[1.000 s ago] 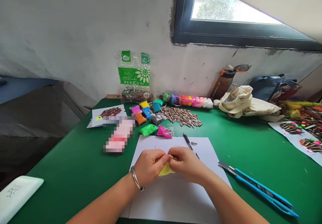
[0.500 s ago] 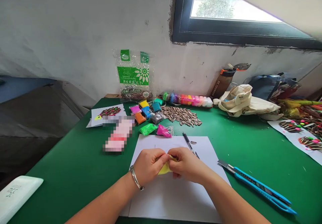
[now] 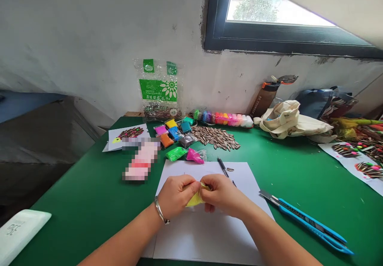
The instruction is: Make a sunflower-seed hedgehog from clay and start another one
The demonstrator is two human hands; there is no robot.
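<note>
Both hands pinch a small yellow clay packet over the white paper. My left hand, with a silver bangle at the wrist, has thumb and fingertips closed on the packet's upper edge. Facing it, my right hand grips the same edge with curled fingers, and the two thumbs nearly meet. The fingers hide much of the packet. A black pen lies on the paper behind my right hand, with a single sunflower seed beside it.
Several bagged clay packets and a seed pile lie beyond the paper. A blue cutter with its blade out rests at right. A white power bank sits at left. Behind stand a seed bag and a bottle.
The hands have drawn very slightly apart at the packet's top edge, and a little more yellow shows between them. Everything else stays in place.
</note>
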